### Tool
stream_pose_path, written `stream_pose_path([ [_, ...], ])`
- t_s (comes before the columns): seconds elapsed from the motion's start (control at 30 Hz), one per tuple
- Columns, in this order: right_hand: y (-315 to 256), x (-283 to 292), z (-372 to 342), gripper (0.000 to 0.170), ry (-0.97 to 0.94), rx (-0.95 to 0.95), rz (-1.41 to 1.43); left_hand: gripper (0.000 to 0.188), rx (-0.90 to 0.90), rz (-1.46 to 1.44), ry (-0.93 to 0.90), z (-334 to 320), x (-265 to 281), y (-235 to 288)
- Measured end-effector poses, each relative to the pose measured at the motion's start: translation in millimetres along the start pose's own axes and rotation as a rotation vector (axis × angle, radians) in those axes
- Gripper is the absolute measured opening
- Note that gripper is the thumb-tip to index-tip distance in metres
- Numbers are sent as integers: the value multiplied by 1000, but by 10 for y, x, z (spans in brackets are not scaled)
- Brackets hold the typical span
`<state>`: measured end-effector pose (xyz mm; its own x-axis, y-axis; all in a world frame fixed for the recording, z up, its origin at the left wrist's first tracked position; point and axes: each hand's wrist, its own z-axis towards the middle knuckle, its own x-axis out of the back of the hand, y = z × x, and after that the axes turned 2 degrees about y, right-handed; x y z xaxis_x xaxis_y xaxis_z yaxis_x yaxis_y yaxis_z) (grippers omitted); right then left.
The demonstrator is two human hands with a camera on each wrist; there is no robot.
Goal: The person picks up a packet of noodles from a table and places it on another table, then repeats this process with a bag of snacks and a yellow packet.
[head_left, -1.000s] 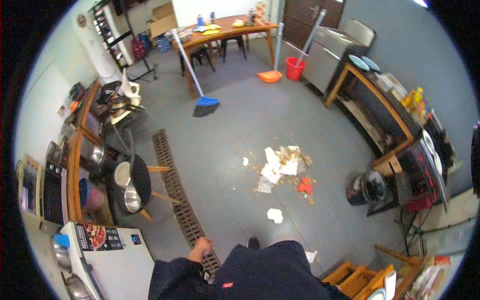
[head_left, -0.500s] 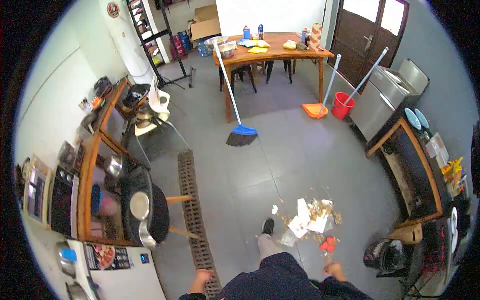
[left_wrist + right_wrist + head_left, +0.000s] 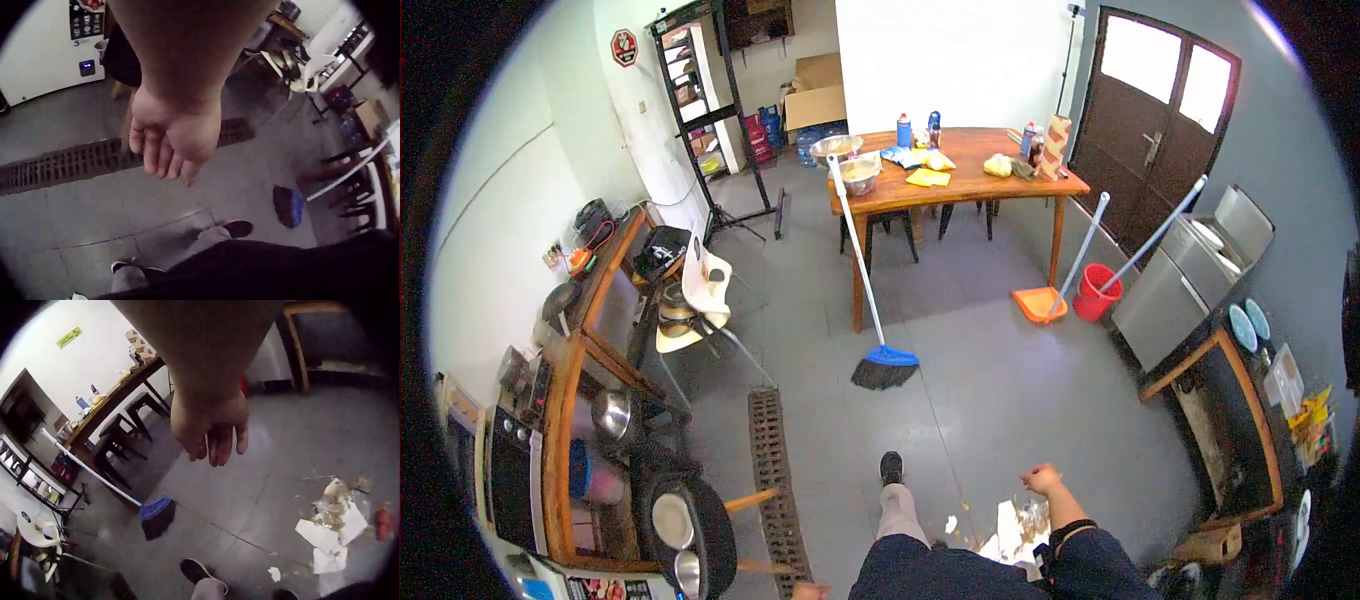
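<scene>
My left hand [image 3: 175, 140] hangs over the floor beside the drain grate with loosely curled fingers and nothing in it; only a bit of it shows at the head view's bottom edge. In front of my body swings my right hand [image 3: 1041, 478], empty, fingers relaxed. White paper litter [image 3: 1005, 535] with brown scraps lies on the floor below it, partly hidden by my arm. Ahead, a broom [image 3: 886, 366] with a blue and black head leans its pale handle on the wooden table [image 3: 990, 182]. An orange dustpan [image 3: 1040, 304] stands farther right.
A red bucket [image 3: 1098, 292] holding a pole stands by the steel cabinet [image 3: 1165, 305]. Along the left are a white chair [image 3: 705, 285], a black wok-like pan [image 3: 715, 540] on wooden legs and the drain grate [image 3: 772, 470]. A low wooden-framed bench [image 3: 1230, 430] lines the right.
I have walked forward, so the broom, table and dustpan look nearer and the litter has slid to the bottom of the view. My right hand has swung up and forward.
</scene>
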<state>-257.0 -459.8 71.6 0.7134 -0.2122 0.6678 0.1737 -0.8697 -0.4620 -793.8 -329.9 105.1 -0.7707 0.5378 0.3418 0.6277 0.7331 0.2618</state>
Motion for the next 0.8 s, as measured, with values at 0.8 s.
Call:
stream_pose_path([
  [0.8, 375, 481, 1877, 20, -51, -495, 40, 42, -683, 1013, -12, 2687, -957, 6090],
])
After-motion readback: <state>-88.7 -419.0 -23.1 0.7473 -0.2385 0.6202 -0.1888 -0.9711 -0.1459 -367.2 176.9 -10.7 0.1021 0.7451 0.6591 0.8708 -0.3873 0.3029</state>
